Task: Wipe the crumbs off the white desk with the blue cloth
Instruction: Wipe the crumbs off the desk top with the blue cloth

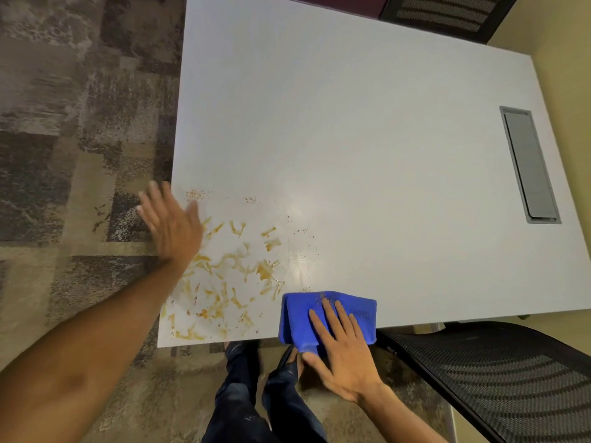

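Both hands flat and spread, gripping nothing — my right hand (343, 350) pressing the folded blue cloth (326, 316) at the white desk (351, 123)'s near edge, my left hand (172, 225) blurry over the left edge, crumbs (195, 194) and orange smears (230, 276) between them.

A patchy brown-grey carpet (80, 123) fills the left of the frame. Two black mesh chairs — one (447, 14) at the top right, another (499, 378) at the lower right. Dark trouser legs (256, 398) show at bottom centre.
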The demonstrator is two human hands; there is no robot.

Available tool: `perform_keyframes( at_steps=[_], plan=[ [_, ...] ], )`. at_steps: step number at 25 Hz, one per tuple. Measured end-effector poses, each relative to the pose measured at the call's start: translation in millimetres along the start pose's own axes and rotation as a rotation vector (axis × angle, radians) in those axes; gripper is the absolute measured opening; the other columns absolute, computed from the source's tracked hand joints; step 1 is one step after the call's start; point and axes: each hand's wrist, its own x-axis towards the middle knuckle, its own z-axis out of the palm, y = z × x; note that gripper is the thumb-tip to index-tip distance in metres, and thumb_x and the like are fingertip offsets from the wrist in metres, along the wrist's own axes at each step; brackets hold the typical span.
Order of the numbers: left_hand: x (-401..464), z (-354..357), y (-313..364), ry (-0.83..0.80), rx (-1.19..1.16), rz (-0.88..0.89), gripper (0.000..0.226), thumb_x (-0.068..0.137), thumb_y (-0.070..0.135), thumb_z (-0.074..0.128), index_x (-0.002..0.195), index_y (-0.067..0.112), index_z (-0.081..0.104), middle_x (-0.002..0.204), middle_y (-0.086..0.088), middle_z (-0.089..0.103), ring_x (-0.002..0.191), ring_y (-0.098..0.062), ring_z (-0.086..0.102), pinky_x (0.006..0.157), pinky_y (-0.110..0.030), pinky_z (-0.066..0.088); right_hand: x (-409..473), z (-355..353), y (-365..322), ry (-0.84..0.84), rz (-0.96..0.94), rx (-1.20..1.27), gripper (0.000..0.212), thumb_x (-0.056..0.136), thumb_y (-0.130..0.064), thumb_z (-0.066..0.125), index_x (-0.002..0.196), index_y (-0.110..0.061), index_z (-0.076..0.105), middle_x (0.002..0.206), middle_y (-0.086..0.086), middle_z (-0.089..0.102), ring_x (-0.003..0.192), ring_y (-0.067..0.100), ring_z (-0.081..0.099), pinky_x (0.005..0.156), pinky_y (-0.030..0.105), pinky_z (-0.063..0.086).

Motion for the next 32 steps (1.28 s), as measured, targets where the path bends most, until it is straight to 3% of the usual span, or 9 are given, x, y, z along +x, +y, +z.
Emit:
perform_keyframes(
  at_steps=[3,6,9,11,14,16,21,29,32],
  plan=[
    [-72,-16,67,-0.192,-0.024,0.467,0.07,0.099,0.051,0.028,0.156,0.012,0.016,0.166,-0.011,0.0,0.153,-0.032,-0.009,0.123,-0.055,0.003,-1,-34,37,0.177,-0.031,0.086,0.061,0.101,-0.058,0.029,0.155,-0.029,0.029,0.161,-0.004,0.029,0.148,0.014,0.024,0.119,0.042,0.027],
    [-175,-2,131,-0.544,0.084,0.81,0.071,0.098,0.055,0.026,0.157,0.019,0.013,0.165,-0.001,-0.012,0.149,-0.025,-0.024,0.123,-0.055,0.002,21,-48,79,0.326,0.237,0.186,0.061,0.102,-0.051,0.028,0.152,-0.018,0.036,0.155,0.007,0.039,0.144,0.024,0.032,0.118,0.044,0.027],
    [-259,30,149,-0.571,0.136,1.018,0.066,0.102,0.047,0.034,0.157,0.013,0.017,0.166,-0.011,0.001,0.15,-0.035,-0.013,0.121,-0.058,0.005,45,-46,124,0.344,0.551,0.243,0.075,0.097,-0.059,0.024,0.155,-0.011,0.027,0.159,0.017,0.03,0.147,0.031,0.025,0.12,0.047,0.025],
    [-280,50,136,-0.521,0.235,1.099,0.064,0.101,0.044,0.042,0.156,0.017,0.023,0.165,-0.011,0.012,0.15,-0.042,-0.001,0.12,-0.061,0.009,57,-38,147,0.24,0.668,0.263,0.076,0.098,-0.059,0.027,0.158,-0.013,0.016,0.163,0.019,0.017,0.149,0.036,0.016,0.119,0.052,0.021],
    [-277,65,108,-0.562,0.372,1.176,0.068,0.1,0.044,0.047,0.158,0.022,0.019,0.166,-0.006,0.011,0.15,-0.042,0.001,0.119,-0.06,0.006,73,-31,144,0.102,0.778,0.327,0.077,0.099,-0.061,0.02,0.158,-0.02,-0.008,0.165,0.011,-0.016,0.151,0.034,-0.014,0.12,0.056,-0.001],
    [-273,72,107,-0.572,0.377,1.183,0.069,0.101,0.05,0.04,0.158,0.024,0.013,0.167,-0.004,0.007,0.151,-0.041,0.0,0.12,-0.06,0.005,81,-29,143,0.065,0.81,0.386,0.077,0.099,-0.062,0.019,0.157,-0.023,-0.015,0.163,0.007,-0.026,0.149,0.032,-0.024,0.119,0.056,-0.011],
    [-272,77,118,-0.568,0.306,1.112,0.067,0.102,0.053,0.031,0.159,0.025,0.01,0.167,-0.003,0.004,0.152,-0.039,0.001,0.119,-0.062,0.007,77,-32,153,-0.034,0.745,0.455,0.082,0.097,-0.066,0.02,0.154,-0.025,-0.022,0.16,0.007,-0.034,0.145,0.033,-0.032,0.116,0.057,-0.018],
    [-227,93,166,-0.506,0.263,0.851,0.064,0.103,0.049,0.026,0.159,0.022,0.012,0.167,-0.006,0.003,0.152,-0.04,-0.001,0.12,-0.061,0.008,74,-37,154,-0.077,0.704,0.506,0.085,0.096,-0.067,0.023,0.154,-0.025,-0.022,0.159,0.008,-0.034,0.145,0.035,-0.033,0.114,0.057,-0.018],
    [-191,99,184,-0.454,0.274,0.755,0.062,0.102,0.047,0.021,0.158,0.021,0.013,0.167,-0.007,0.005,0.151,-0.042,0.001,0.12,-0.062,0.009,76,-38,152,-0.084,0.72,0.508,0.092,0.087,-0.075,0.016,0.155,-0.024,-0.021,0.16,0.007,-0.033,0.145,0.034,-0.032,0.114,0.056,-0.018]
  ],
)
